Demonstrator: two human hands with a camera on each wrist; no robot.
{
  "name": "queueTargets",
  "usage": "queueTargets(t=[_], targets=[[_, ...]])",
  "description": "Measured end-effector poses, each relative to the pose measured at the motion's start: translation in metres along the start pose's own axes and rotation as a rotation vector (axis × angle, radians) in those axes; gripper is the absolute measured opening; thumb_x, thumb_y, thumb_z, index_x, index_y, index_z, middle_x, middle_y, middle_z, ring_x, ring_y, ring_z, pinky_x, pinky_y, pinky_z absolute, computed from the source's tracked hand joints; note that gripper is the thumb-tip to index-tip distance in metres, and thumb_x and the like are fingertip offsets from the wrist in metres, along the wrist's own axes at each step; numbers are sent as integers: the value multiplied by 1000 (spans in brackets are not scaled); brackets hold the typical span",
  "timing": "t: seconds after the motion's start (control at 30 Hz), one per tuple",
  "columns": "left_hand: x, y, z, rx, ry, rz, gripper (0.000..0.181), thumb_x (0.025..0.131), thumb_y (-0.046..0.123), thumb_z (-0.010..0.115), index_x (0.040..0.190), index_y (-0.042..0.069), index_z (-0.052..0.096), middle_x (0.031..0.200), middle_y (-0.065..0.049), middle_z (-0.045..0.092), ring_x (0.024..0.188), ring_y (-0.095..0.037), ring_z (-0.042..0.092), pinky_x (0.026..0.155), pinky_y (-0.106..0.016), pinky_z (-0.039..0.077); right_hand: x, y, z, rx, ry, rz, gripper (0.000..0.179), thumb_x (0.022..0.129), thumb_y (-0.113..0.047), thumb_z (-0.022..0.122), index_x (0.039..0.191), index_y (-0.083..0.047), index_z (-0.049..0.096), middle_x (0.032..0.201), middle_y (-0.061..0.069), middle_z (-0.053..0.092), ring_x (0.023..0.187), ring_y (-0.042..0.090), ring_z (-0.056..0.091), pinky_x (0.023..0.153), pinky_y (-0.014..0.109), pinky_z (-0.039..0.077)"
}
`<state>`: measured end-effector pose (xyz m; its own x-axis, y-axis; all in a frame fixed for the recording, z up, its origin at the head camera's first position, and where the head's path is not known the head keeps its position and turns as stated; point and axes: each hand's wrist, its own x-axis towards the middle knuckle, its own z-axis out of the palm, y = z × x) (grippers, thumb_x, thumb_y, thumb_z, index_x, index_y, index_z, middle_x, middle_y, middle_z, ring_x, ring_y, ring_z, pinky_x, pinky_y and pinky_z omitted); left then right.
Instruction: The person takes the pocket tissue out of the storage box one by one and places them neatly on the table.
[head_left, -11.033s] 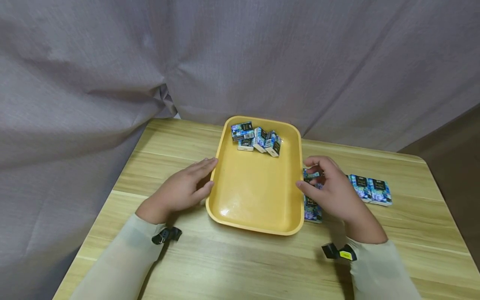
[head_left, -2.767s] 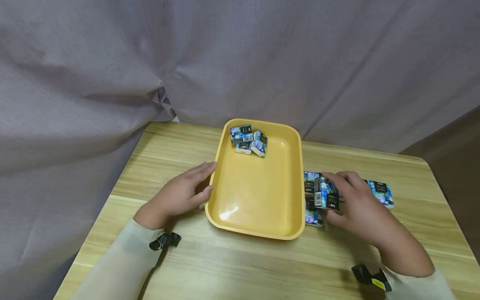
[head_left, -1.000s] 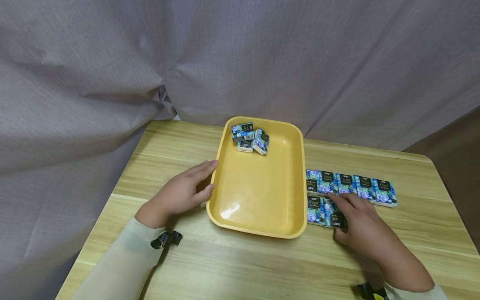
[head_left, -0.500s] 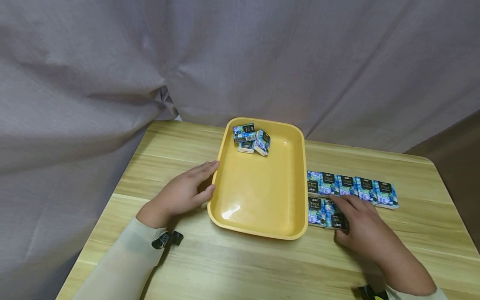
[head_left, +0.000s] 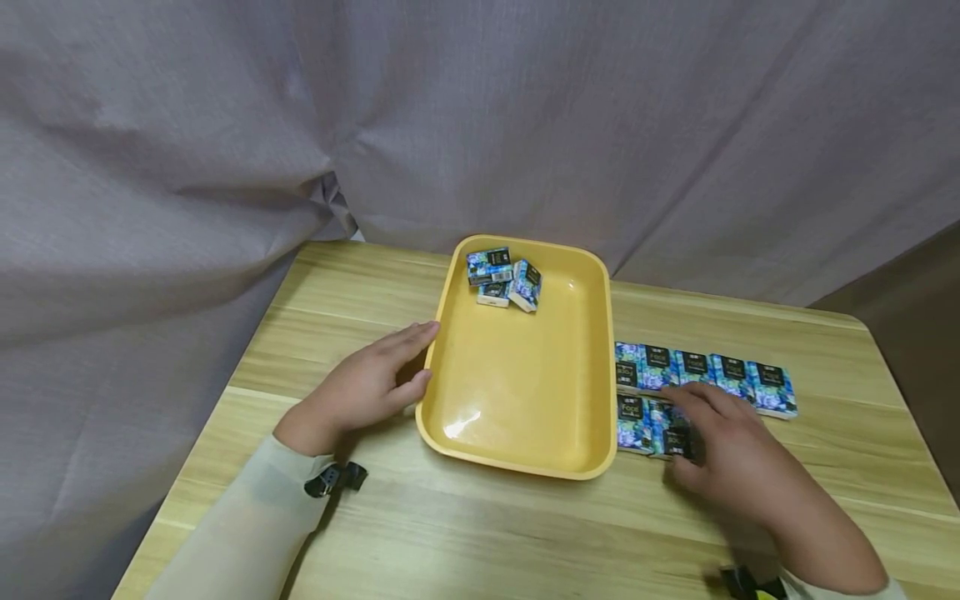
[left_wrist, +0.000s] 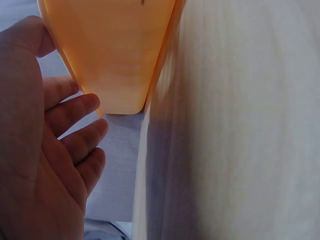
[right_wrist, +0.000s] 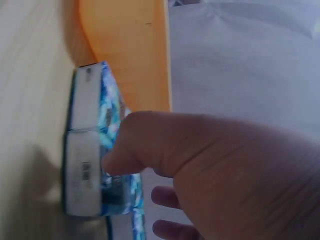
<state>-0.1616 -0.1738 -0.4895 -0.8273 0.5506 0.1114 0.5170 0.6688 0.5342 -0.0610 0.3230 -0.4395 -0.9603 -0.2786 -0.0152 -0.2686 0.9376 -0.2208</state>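
Note:
In the head view, my left hand (head_left: 358,387) touches the left rim of a yellow plastic tray (head_left: 517,375) with extended fingers. The left wrist view has the fingertips (left_wrist: 90,102) against the tray's outer wall. My right hand (head_left: 731,446) hovers at the nearer row of tissue packs, its fingers spread loosely over a blue floral tissue pack (head_left: 669,432). From the right wrist, the thumb (right_wrist: 122,160) lies just over that pack's top edge, not closed round it. To its left lies another tissue pack (head_left: 633,421), against the tray.
Several matching tissue packs form a back row, such as the one at its right end (head_left: 772,390). Inside the tray's far left corner sit 3 more, among them a tilted pack (head_left: 525,286). A grey curtain (head_left: 480,125) hangs behind the wooden table (head_left: 450,533).
A tissue pack went from the tray to the nearer row in my right hand, which has now loosened and shifted slightly right. My left hand stays at the tray.

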Motion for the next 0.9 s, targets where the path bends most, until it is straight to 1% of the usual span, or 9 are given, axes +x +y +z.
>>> queueTargets(t=[0.07, 0.2, 0.3, 0.4, 0.5, 0.63, 0.73, 0.9], targets=[[0, 1, 0, -2, 3, 5, 71, 115, 47, 58, 178, 23, 35, 180, -2, 44, 167, -29, 44, 137, -53, 39, 1, -2, -4, 4, 25, -18, 92, 79, -20, 96, 162, -9, 58, 156, 24, 58, 142, 59, 50, 108, 86, 45], [1, 1, 0, 1, 4, 6, 71, 115, 47, 58, 178, 23, 35, 180, -2, 44, 167, -29, 43, 137, -53, 39, 6, -4, -9, 8, 101, -81, 86, 80, -17, 96, 158, -6, 61, 152, 24, 60, 137, 59, 54, 106, 82, 47], [1, 1, -1, 2, 0, 2, 72, 115, 46, 59, 179, 23, 34, 180, -2, 44, 168, -29, 43, 137, -54, 39, 10, -9, -11, 13, 139, -111, 83, 82, -17, 95, 157, -7, 62, 151, 24, 61, 134, 58, 56, 103, 81, 48], [0, 1, -1, 1, -2, 0, 72, 115, 47, 58, 179, 23, 34, 180, -2, 44, 168, -30, 43, 138, -54, 38, 16, -17, -14, 27, 165, -125, 79, 84, -17, 93, 157, -8, 63, 150, 22, 62, 134, 55, 58, 101, 79, 51], [0, 1, -2, -1, 0, 1, 71, 115, 47, 58, 178, 22, 35, 180, -3, 44, 168, -30, 43, 138, -54, 38, 23, -26, -15, 43, 197, -155, 75, 85, -16, 92, 155, -9, 65, 148, 21, 63, 132, 50, 62, 98, 75, 56], [0, 2, -2, 4, 3, 5, 71, 115, 45, 58, 178, 20, 36, 180, -4, 44, 168, -31, 42, 138, -53, 37, 32, -36, -18, 89, 232, -200, 71, 85, -13, 92, 152, -8, 68, 147, 19, 64, 131, 44, 65, 96, 69, 61], [0, 2, -1, 11, 4, 8, 71, 115, 45, 59, 178, 20, 36, 180, -4, 43, 168, -31, 41, 138, -53, 37, 38, -42, -20, 121, 232, -212, 71, 86, -10, 92, 152, -7, 67, 149, 19, 63, 132, 44, 65, 95, 69, 62], [0, 2, -1, 17, 10, 7, 71, 115, 46, 58, 178, 20, 37, 181, -5, 43, 169, -30, 40, 138, -53, 37, 50, -49, -21, 166, 212, -215, 68, 90, -9, 92, 153, -5, 66, 151, 19, 62, 134, 43, 64, 97, 68, 62]])
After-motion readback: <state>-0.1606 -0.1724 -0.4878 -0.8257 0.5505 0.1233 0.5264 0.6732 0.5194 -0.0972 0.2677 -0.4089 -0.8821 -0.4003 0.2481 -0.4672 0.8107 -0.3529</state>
